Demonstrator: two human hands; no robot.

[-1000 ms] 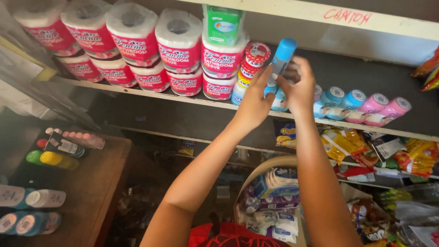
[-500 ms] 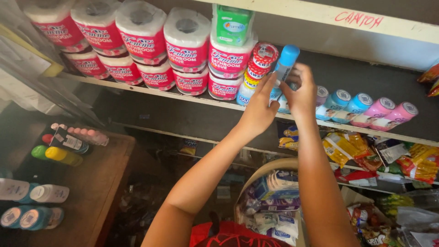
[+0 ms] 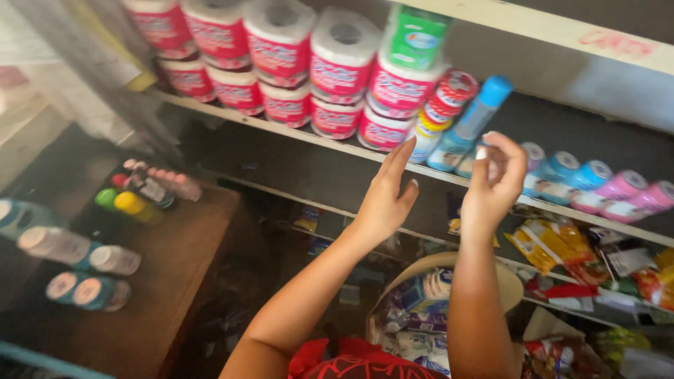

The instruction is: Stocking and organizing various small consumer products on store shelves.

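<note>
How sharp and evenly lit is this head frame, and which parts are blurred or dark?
Head view: motion blur softens everything, worst at the left edge and the bottles on the brown table; the left hand and right hand are soft-edged; daylight brightens the paper rolls, while the space under the shelf is dark.

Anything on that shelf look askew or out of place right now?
Yes: the blue-capped bottle leans tilted against the red-striped rolls, while the bottles beside it lie flat. Both hands, left and right, are off it.

Paper rolls are sitting far left on the shelf. A tilted bottle is leaning just right of them. Bottles are lying on the bench, near left.
</note>
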